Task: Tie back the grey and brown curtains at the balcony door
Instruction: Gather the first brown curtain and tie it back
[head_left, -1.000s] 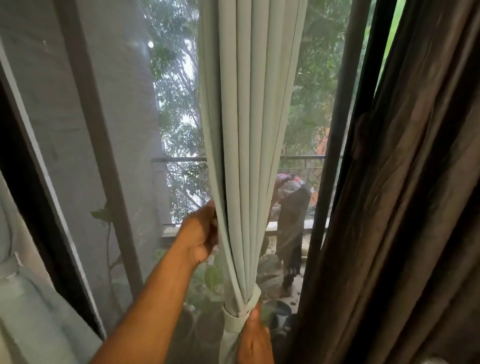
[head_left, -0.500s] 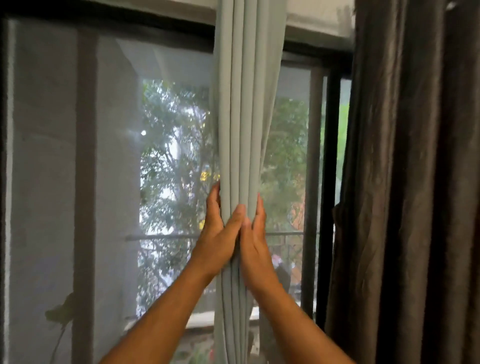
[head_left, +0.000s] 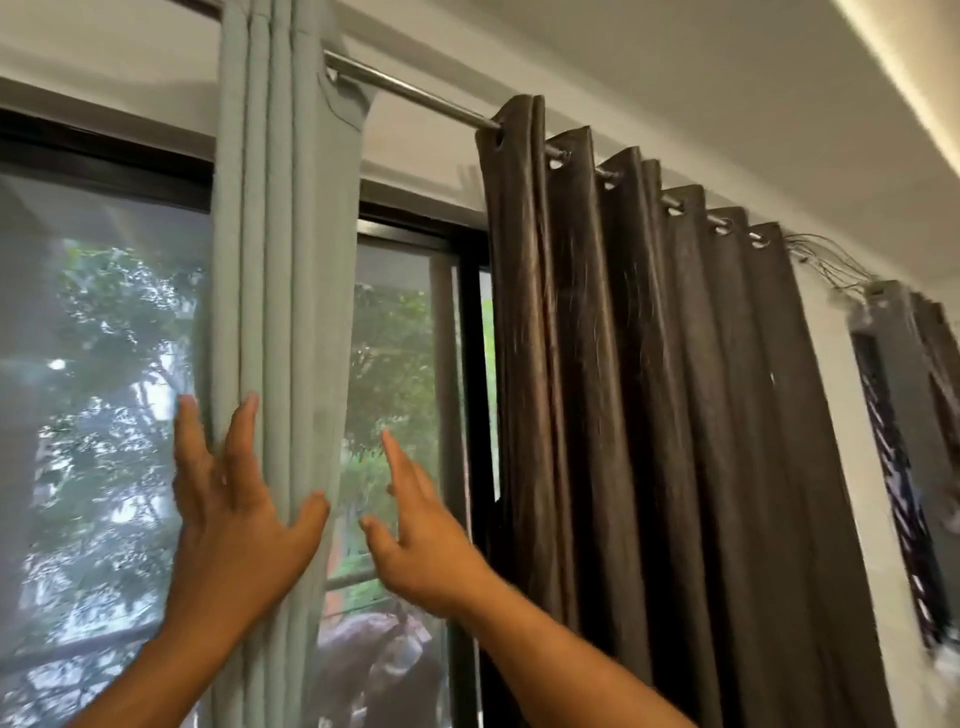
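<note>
the left hand (head_left: 234, 509) sits low and left of centre in the frame, fingers spread and straight, palm laid flat against the bunched grey curtain (head_left: 283, 312), thumb hooked round its right edge. it presses the pleats, it does not pinch them. the right hand (head_left: 415, 540) hovers just right of that curtain, fingers straight and loosely fanned, touching nothing, index tip aimed up and slightly left.

the grey curtain hangs as a tight vertical column from the upper left of the frame down past the bottom edge; whether a tie holds it lower down cannot be told from here. its long axis runs straight up and down, under the left palm.

further right, the brown curtain (head_left: 649, 389) falls in loose eyelet folds from the curtain rod (head_left: 415, 96), filling the centre right of the frame. no tie shows on it. it lies to the right of the right hand, near but apart, its axis also vertical; the right hand is plainly the nearer one, so gathering it probably starts with a sideways reach rightward from there.

behind both, the balcony door (head_left: 467, 415) shows its dark frame, glass and trees beyond.
</note>
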